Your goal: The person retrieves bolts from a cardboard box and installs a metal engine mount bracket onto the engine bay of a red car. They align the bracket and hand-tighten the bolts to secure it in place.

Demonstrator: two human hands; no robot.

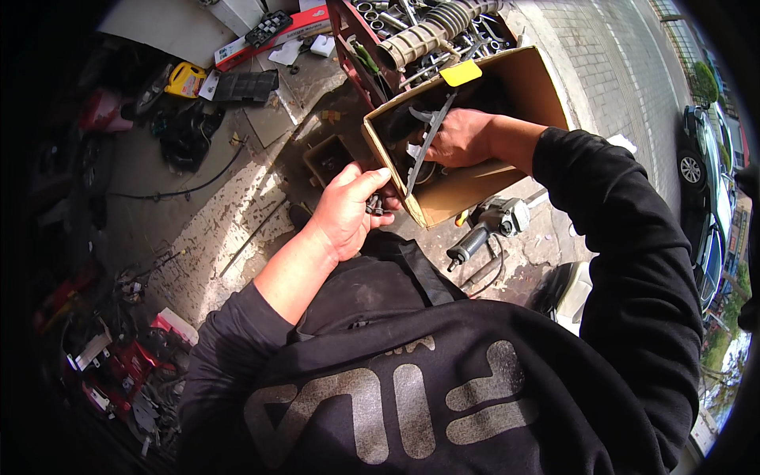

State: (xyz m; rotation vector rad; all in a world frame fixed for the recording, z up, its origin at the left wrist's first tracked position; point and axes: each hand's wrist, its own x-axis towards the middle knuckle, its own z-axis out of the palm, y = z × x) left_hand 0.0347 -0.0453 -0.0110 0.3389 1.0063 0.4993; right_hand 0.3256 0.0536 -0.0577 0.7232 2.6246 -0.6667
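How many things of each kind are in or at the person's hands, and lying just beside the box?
Cardboard box: 1
Grey plastic strip at the right hand: 1
Small dark metal part in the left hand: 1
Power tool on the ground: 1
Total: 4

the right hand reaches inside a tilted cardboard box, fingers among dark parts and a grey plastic strip. just outside the box's near corner, the left hand pinches a small dark metal fitting. an impact wrench lies on the concrete below the box.
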